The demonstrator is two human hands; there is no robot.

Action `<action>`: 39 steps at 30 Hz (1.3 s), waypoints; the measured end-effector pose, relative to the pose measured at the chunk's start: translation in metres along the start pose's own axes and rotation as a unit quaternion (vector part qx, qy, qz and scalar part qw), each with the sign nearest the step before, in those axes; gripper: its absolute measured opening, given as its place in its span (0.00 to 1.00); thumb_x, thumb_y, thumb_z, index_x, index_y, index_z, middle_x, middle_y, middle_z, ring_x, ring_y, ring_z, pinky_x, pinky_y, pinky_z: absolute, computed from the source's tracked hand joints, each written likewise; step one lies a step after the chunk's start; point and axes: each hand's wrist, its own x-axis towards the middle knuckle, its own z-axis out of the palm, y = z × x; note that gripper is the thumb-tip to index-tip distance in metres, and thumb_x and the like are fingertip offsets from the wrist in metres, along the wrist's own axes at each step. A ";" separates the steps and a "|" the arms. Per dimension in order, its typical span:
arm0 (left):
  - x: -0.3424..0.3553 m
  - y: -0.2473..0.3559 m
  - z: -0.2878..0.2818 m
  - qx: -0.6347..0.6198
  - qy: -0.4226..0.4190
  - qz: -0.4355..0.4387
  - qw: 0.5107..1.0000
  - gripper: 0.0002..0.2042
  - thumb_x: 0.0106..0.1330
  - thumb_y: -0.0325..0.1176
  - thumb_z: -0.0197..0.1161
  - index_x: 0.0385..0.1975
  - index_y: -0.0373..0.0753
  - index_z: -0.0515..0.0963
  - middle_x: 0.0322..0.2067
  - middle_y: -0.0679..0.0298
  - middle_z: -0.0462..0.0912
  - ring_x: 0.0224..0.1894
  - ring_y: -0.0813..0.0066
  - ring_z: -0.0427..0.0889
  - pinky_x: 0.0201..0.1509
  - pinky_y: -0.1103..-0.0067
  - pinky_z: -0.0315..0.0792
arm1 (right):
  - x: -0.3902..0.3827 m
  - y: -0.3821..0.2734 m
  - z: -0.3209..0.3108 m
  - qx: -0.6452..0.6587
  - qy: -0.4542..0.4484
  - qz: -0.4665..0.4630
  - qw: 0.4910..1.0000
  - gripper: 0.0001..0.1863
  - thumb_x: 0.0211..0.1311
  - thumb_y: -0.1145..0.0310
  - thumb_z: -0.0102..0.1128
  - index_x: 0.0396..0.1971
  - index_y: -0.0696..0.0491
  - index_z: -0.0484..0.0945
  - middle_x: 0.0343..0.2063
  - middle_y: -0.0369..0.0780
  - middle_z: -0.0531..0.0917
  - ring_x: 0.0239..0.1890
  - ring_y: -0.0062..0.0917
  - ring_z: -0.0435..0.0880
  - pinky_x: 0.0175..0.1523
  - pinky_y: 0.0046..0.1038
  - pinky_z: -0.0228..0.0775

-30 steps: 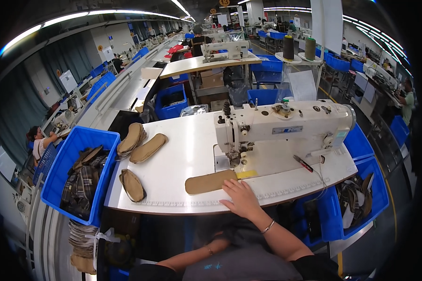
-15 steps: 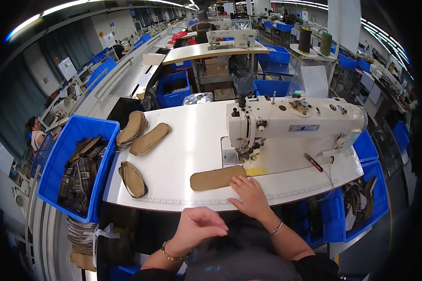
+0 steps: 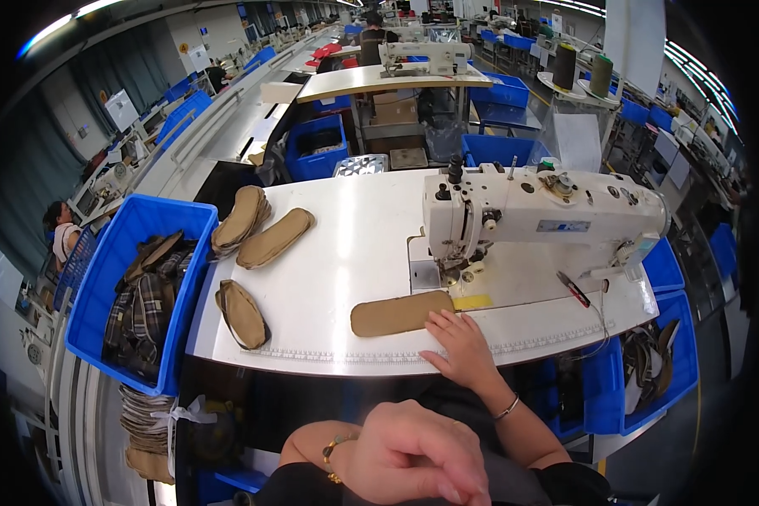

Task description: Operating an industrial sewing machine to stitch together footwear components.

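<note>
My right hand (image 3: pixel 460 346) lies open on the white machine table (image 3: pixel 337 244), fingertips at the near edge of a long tan fabric piece (image 3: pixel 396 314) below the sewing machine's needle area (image 3: pixel 460 268). My left hand (image 3: pixel 422 451) is close to the camera below the table edge, fingers curled toward the thumb; what they hold, if anything, is hidden. A single tan piece with dark lining (image 3: pixel 243 316) rests at front left, with a stack of similar pieces (image 3: pixel 238 219) and another piece (image 3: pixel 274 240) behind it. A pair of red-handled snips (image 3: pixel 575 287) lies right of the needle.
A blue bin (image 3: pixel 93 304) of plaid pieces stands at left, above a tied bundle (image 3: pixel 143 430). Blue bins (image 3: pixel 683 354) sit at right, thread cones (image 3: pixel 565 67) behind. A co-worker (image 3: pixel 61 228) sits far left; another (image 3: pixel 371 42) is at a machine ahead.
My left hand has risen from low near my body and swung rightward toward the camera. My view has shifted slightly; my right hand stays beside the tan piece.
</note>
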 end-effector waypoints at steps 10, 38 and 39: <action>-0.001 0.027 -0.019 0.272 0.010 0.008 0.962 0.08 0.60 0.18 0.65 0.39 0.28 0.81 0.34 0.49 0.86 0.35 0.59 0.85 0.43 0.71 0.79 | -0.003 -0.002 -0.002 -0.021 0.018 0.009 1.000 0.27 0.62 0.51 0.61 0.54 0.56 0.77 0.59 0.43 0.77 0.65 0.36 0.70 0.68 0.43 0.58; -0.136 0.072 -0.133 0.403 0.594 0.241 0.653 0.14 0.70 0.29 0.61 0.49 0.27 0.76 0.47 0.50 0.83 0.46 0.60 0.83 0.51 0.71 0.77 | -0.007 -0.002 0.009 -0.002 0.073 -0.043 0.996 0.27 0.62 0.54 0.63 0.55 0.56 0.76 0.58 0.42 0.77 0.64 0.35 0.71 0.69 0.42 0.57; -0.130 0.061 -0.127 0.305 0.538 0.244 0.747 0.16 0.71 0.31 0.60 0.53 0.27 0.74 0.51 0.51 0.81 0.50 0.59 0.81 0.57 0.70 0.76 | -0.008 -0.002 0.010 0.018 0.092 -0.067 0.993 0.27 0.61 0.55 0.64 0.55 0.55 0.76 0.56 0.42 0.78 0.63 0.35 0.72 0.69 0.40 0.59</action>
